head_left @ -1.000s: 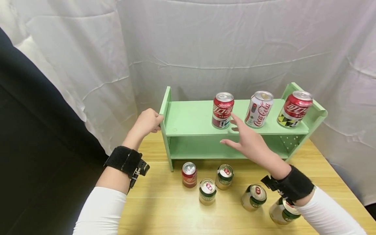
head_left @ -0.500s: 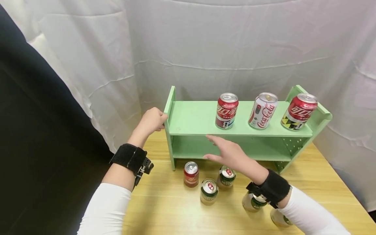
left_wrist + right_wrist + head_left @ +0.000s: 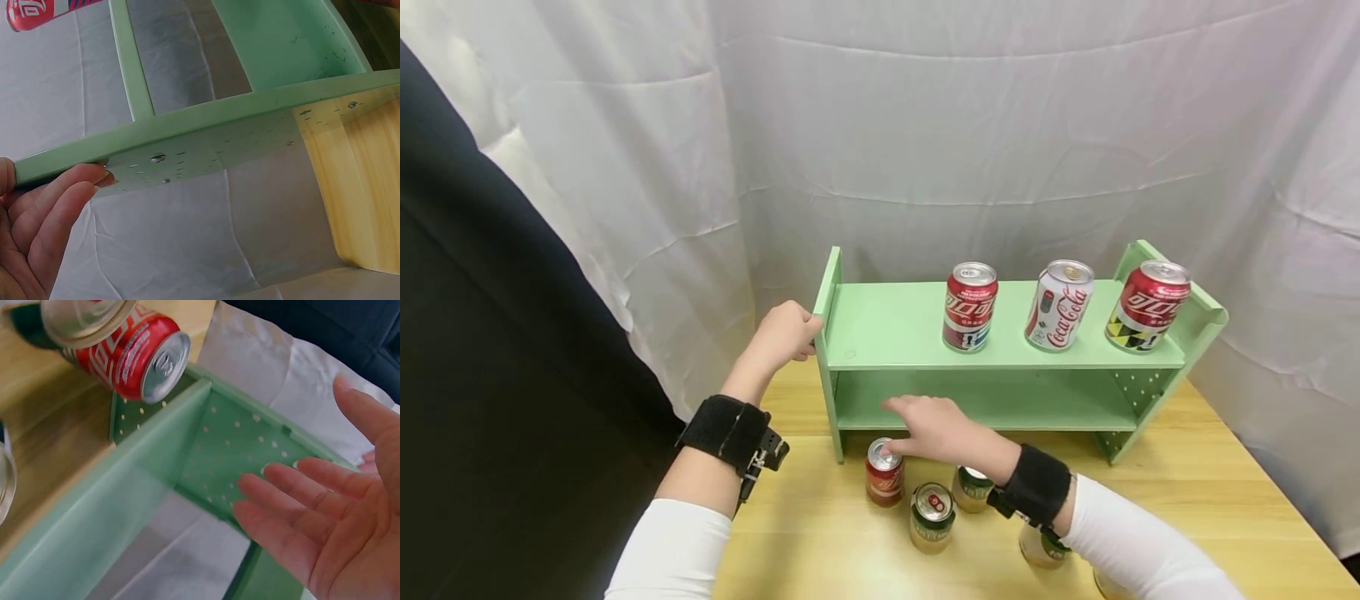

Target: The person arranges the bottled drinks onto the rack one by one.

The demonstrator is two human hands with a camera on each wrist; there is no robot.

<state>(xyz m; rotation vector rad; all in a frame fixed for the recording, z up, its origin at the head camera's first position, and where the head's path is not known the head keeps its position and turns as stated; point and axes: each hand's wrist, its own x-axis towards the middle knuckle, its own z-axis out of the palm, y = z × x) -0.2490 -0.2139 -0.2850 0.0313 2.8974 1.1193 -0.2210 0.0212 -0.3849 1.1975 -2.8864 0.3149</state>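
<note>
My left hand (image 3: 784, 335) grips the upper left side panel of a green two-tier shelf (image 3: 887, 321). In the left wrist view, the thumb and curled fingers (image 3: 59, 203) lie on either side of that panel. My right hand (image 3: 936, 427), empty with its fingers extended, is over the table in front of the lower tier. Its thumb overlaps the top of a red Coca-Cola can (image 3: 885, 485) standing on the table. The right wrist view shows this red can (image 3: 140, 362) apart from the open palm.
On the top tier stand a red can (image 3: 970, 308), a white Coca-Cola can (image 3: 1060, 307) and another red can (image 3: 1148, 307). Several green-and-gold cans, one of them a near can (image 3: 932, 521), stand on the wooden table (image 3: 1210, 500). Behind hangs a white curtain (image 3: 970, 125).
My right hand has moved left and down, from beside the leftmost red can on the top tier to over the red can on the table. My left hand keeps its grip on the shelf.
</note>
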